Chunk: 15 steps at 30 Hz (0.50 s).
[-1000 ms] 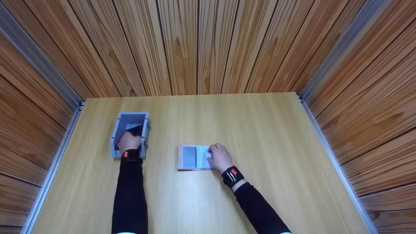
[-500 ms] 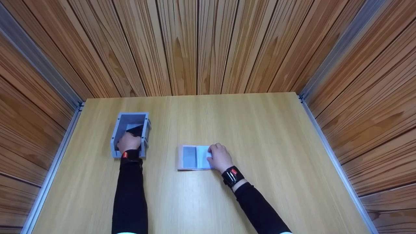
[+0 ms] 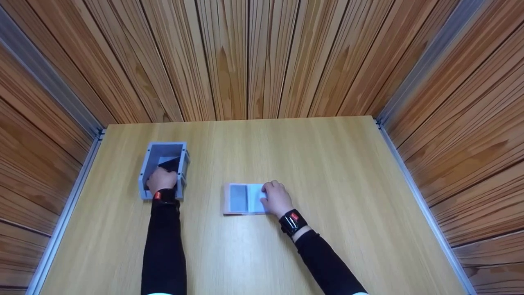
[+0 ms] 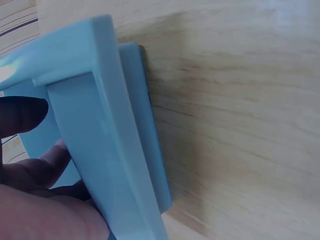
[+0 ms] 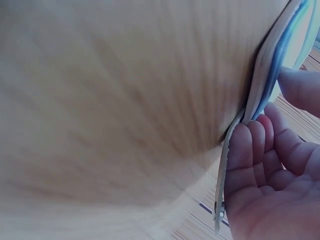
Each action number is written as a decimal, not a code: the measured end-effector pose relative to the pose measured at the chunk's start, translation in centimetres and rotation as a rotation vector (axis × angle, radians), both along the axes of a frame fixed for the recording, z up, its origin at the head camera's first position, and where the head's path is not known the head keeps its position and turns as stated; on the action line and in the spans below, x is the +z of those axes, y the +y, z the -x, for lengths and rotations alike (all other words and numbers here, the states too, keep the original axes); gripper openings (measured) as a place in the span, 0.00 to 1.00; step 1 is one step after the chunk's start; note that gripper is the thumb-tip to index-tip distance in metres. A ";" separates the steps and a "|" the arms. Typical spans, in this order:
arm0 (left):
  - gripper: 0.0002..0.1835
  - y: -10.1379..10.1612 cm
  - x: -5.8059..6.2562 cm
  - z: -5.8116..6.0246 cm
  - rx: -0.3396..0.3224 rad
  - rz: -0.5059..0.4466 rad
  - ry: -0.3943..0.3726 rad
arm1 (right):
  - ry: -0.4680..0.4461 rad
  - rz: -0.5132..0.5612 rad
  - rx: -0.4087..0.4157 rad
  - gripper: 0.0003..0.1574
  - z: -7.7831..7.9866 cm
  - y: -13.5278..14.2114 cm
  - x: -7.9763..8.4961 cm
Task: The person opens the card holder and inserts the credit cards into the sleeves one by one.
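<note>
My left hand (image 3: 162,180) reaches into a grey-blue plastic bin (image 3: 143,184) at the left of the table. A black flat thing (image 3: 170,164) shows beyond its knuckles inside the bin. In the left wrist view a finger (image 4: 52,162) bends behind the bin wall (image 4: 95,135); I cannot tell if the hand grips the black thing. An open wallet (image 3: 238,198), pale pink outside and light blue inside, lies at mid-table. With thumb on the inner side and fingers at the edge, my right hand (image 3: 278,198) pinches its right side. A flap with a small metal fastener (image 5: 220,210) hangs past the fingers.
The wooden table (image 3: 319,164) spans the booth. Wood-plank walls (image 3: 262,61) close it at the back and sides, with grey metal rails (image 3: 425,209) along the side edges.
</note>
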<state>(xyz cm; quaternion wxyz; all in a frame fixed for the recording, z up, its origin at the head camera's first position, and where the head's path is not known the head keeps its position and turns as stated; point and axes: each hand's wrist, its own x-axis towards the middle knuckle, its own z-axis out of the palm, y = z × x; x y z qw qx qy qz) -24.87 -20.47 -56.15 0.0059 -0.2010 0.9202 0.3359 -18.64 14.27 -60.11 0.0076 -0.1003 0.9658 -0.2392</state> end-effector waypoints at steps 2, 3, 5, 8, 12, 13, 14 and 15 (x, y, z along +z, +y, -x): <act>0.16 -0.1 -0.1 0.1 0.001 -0.004 -0.007 | -0.003 0.002 0.001 0.17 0.0 0.0 0.0; 0.16 -0.1 -0.1 0.1 -0.001 -0.006 -0.012 | -0.002 0.001 0.001 0.17 0.0 0.0 0.0; 0.16 -0.2 -0.1 0.2 -0.009 -0.006 -0.027 | 0.002 0.002 0.001 0.17 0.0 0.0 0.0; 0.16 -0.4 -0.3 0.5 -0.029 0.008 -0.028 | 0.014 -0.001 0.003 0.16 0.0 0.1 -0.1; 0.15 -0.7 -0.7 0.7 -0.066 0.066 0.010 | 0.055 -0.004 0.015 0.15 -0.1 0.1 -0.3; 0.15 -0.8 -0.9 0.8 -0.077 0.085 0.022 | 0.063 -0.003 0.016 0.16 -0.1 0.2 -0.3; 0.16 -0.9 -1.0 0.9 -0.092 0.105 0.031 | 0.069 -0.001 0.015 0.16 -0.1 0.2 -0.2; 0.17 -1.0 -1.1 0.9 -0.107 0.116 0.030 | 0.069 0.002 0.012 0.16 -0.1 0.2 -0.2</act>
